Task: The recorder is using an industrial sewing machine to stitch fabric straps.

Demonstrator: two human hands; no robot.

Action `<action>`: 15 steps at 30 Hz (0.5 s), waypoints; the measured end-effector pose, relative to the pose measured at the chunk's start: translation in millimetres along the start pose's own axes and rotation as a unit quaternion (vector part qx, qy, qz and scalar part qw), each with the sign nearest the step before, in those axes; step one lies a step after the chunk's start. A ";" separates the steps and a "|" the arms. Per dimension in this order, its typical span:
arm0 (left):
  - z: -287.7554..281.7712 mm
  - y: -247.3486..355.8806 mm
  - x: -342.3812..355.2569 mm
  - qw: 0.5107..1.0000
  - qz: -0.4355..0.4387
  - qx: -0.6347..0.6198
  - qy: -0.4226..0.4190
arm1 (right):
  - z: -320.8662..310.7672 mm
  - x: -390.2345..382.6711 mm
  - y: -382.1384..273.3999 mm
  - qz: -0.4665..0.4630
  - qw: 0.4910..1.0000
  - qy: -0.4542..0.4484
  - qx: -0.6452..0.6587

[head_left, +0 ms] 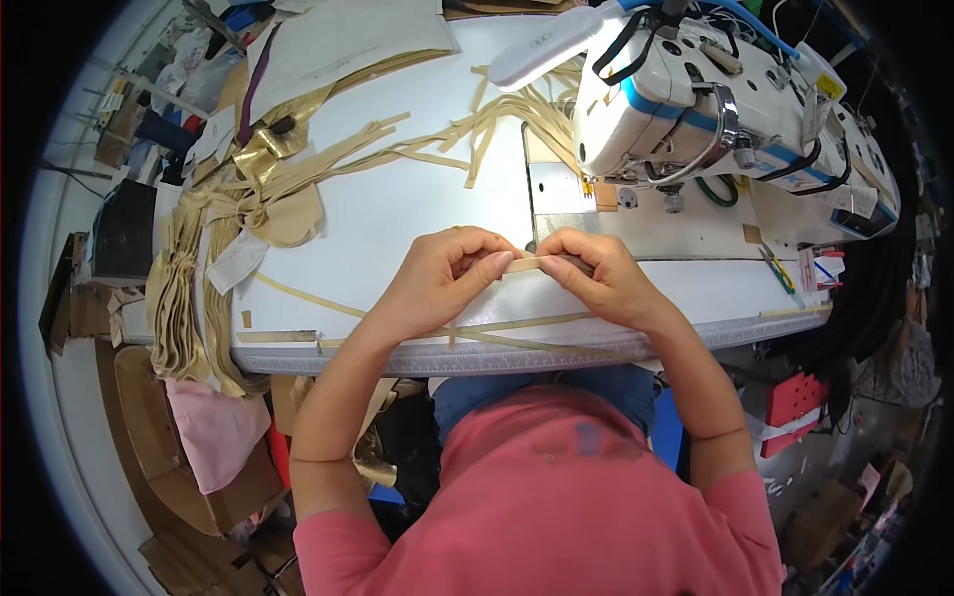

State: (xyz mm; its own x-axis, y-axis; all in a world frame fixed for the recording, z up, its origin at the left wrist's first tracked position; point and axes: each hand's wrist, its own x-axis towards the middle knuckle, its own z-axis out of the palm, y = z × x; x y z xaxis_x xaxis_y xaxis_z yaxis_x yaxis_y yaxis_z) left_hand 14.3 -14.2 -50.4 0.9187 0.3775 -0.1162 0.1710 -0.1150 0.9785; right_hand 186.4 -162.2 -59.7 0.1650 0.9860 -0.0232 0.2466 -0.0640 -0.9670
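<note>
Over the front part of the white table (437, 219), my left hand (445, 276) and my right hand (604, 278) are close together. Both are closed, pinching a narrow beige fabric strip (522, 264) between thumbs and fingers. A short stretch of it shows between the thumbs; the curled fingers hide the rest. Just beyond my right hand stands a white and blue sewing machine (636, 119), its needle area beside a metal plate (556, 189). Long beige strips (397, 147) run from the machine leftward to a hanging bundle (181, 293).
A ruler scale (497, 358) follows the table's curved front edge. Small green-and-yellow-handled scissors (780, 271) lie at the right. Paper sheets (348, 40) and gold material (270, 151) sit at the back left. A cardboard box (149, 427) with pink cloth (221, 432) stands below left.
</note>
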 end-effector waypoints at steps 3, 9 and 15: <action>1.2 0.6 -0.4 0.999 -0.044 0.011 -0.016 | -0.4 0.1 2.1 0.004 1.000 0.007 0.001; 6.0 -3.2 0.9 0.998 -0.050 -0.042 -0.003 | -2.6 2.0 7.4 -0.043 0.998 0.035 -0.016; 9.3 -11.2 2.7 0.999 -0.030 -0.017 0.034 | -8.1 -2.4 1.4 -0.002 0.999 0.034 -0.005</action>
State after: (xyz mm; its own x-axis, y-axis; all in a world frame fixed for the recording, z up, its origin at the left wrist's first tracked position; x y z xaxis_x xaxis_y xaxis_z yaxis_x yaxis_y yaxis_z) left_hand 18.2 -20.5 -63.3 0.8808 0.4443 -0.1637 0.2111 -0.0590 0.9757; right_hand 194.1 -165.9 -58.9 0.2288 0.9735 -0.0010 0.2563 -0.0613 -0.9646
